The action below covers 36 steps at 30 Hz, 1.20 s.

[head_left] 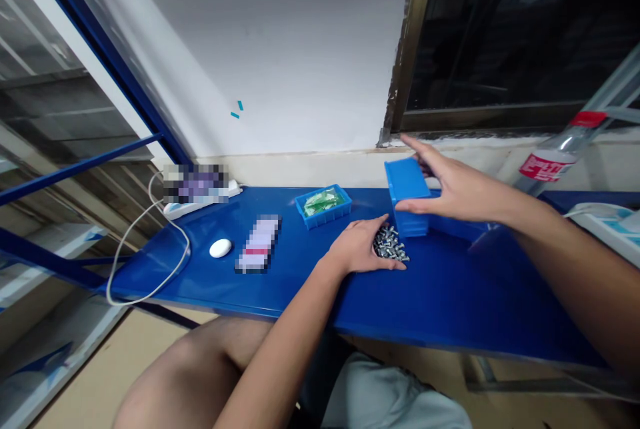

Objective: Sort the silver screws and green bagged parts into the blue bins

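Observation:
My right hand (450, 182) grips a blue plastic bin (407, 182), thumb on its near side and other fingers partly hidden behind it. The bin is tipped on its side just above the blue table (300, 282). Right below and in front of it lies a loose pile of metal screws (390, 242). My left hand (357, 246) rests on the table at the left of the pile, thumb and fingers spread and curved around the screws. It appears to touch the pile's edge.
A second blue bin (325, 206) holding green packets stands near the wall. Leftward lie a blurred-out flat item (259, 244), a white oval object (221, 248), a power strip (203, 199) and a looped white cable (145, 299). A red-capped bottle (545, 162) stands beyond my right forearm.

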Each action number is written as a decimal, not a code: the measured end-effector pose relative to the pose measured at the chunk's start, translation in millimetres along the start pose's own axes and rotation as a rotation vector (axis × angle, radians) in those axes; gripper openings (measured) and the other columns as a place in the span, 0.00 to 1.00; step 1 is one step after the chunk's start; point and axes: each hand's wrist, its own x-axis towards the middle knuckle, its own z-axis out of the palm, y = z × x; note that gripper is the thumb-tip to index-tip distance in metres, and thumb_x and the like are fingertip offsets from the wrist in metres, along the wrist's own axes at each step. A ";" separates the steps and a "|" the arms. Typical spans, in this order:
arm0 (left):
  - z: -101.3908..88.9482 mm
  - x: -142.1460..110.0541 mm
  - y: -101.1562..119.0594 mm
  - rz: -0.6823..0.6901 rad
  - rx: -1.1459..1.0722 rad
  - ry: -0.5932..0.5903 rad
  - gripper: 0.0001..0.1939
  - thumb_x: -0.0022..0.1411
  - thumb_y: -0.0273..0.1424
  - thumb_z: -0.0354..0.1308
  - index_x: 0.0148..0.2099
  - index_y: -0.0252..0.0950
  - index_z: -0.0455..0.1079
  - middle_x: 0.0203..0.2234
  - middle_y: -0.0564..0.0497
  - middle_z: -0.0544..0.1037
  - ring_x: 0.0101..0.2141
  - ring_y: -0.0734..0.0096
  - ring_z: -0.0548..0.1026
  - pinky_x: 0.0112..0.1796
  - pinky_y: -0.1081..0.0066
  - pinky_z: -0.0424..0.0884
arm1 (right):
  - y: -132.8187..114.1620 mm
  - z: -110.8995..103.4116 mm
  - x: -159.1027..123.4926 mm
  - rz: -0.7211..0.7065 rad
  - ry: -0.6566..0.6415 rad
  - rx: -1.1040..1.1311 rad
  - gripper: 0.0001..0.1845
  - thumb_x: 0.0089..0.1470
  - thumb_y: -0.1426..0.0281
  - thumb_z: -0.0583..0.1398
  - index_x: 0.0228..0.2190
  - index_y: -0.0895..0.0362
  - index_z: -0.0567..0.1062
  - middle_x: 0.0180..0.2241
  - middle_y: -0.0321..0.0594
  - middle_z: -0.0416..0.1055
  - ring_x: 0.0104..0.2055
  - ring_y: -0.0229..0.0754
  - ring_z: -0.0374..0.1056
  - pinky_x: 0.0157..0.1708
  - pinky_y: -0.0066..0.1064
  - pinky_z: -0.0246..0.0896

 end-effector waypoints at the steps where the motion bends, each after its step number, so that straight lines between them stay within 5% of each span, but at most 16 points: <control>1: 0.4 -0.1 -0.6 -0.001 0.000 -0.006 0.60 0.50 0.65 0.66 0.74 0.36 0.56 0.67 0.37 0.68 0.66 0.42 0.67 0.66 0.50 0.60 | -0.5 -4.7 1.1 -0.013 0.044 -0.017 0.64 0.49 0.46 0.70 0.75 0.44 0.43 0.72 0.46 0.57 0.68 0.71 0.61 0.65 0.62 0.62; 5: 1.2 -0.5 -3.0 0.012 -0.007 -0.020 0.61 0.51 0.65 0.65 0.76 0.37 0.53 0.70 0.38 0.64 0.68 0.45 0.64 0.67 0.51 0.59 | 8.1 -9.4 8.3 -0.025 0.161 0.004 0.61 0.48 0.45 0.70 0.73 0.47 0.51 0.72 0.46 0.56 0.68 0.74 0.59 0.65 0.67 0.59; 10: 1.7 -0.5 -4.2 0.033 -0.015 -0.008 0.60 0.50 0.65 0.66 0.75 0.38 0.54 0.69 0.39 0.65 0.68 0.45 0.64 0.67 0.50 0.58 | 34.5 15.5 18.9 0.092 0.192 0.262 0.61 0.49 0.47 0.70 0.74 0.48 0.49 0.70 0.49 0.59 0.65 0.70 0.65 0.62 0.62 0.66; 17: 1.1 -0.4 -3.0 0.018 -0.012 -0.011 0.59 0.50 0.64 0.67 0.74 0.38 0.56 0.69 0.38 0.66 0.68 0.45 0.65 0.67 0.50 0.58 | 79.7 59.6 30.1 0.162 -0.008 0.526 0.56 0.49 0.51 0.71 0.70 0.52 0.54 0.60 0.54 0.72 0.59 0.60 0.73 0.57 0.59 0.74; 21: 0.4 -0.3 -2.3 0.013 -0.012 -0.021 0.58 0.51 0.65 0.66 0.74 0.38 0.57 0.69 0.38 0.66 0.67 0.45 0.65 0.67 0.50 0.58 | 96.8 66.0 30.8 0.231 -0.036 0.376 0.55 0.46 0.49 0.72 0.68 0.55 0.60 0.65 0.57 0.67 0.63 0.61 0.69 0.61 0.57 0.69; 26: 1.0 -0.2 -2.8 0.015 0.000 -0.022 0.59 0.51 0.65 0.65 0.74 0.37 0.57 0.68 0.37 0.66 0.67 0.44 0.65 0.66 0.49 0.59 | 111.5 64.4 24.0 0.212 -0.138 0.059 0.67 0.43 0.45 0.72 0.73 0.58 0.50 0.64 0.61 0.67 0.63 0.67 0.68 0.62 0.61 0.65; 31: 0.4 0.1 -2.3 0.019 0.004 -0.023 0.59 0.51 0.65 0.65 0.74 0.37 0.56 0.68 0.37 0.67 0.67 0.44 0.66 0.66 0.49 0.59 | 125.6 76.7 18.7 0.148 -0.208 -0.175 0.61 0.43 0.40 0.69 0.69 0.59 0.62 0.66 0.58 0.65 0.69 0.70 0.58 0.65 0.59 0.60; 36: -0.5 -0.1 -1.1 0.016 0.006 -0.026 0.58 0.52 0.66 0.64 0.74 0.38 0.56 0.68 0.38 0.67 0.67 0.44 0.66 0.66 0.50 0.59 | 129.2 84.1 9.8 0.094 -0.178 -0.231 0.61 0.43 0.38 0.68 0.70 0.54 0.62 0.68 0.53 0.64 0.73 0.74 0.47 0.66 0.63 0.55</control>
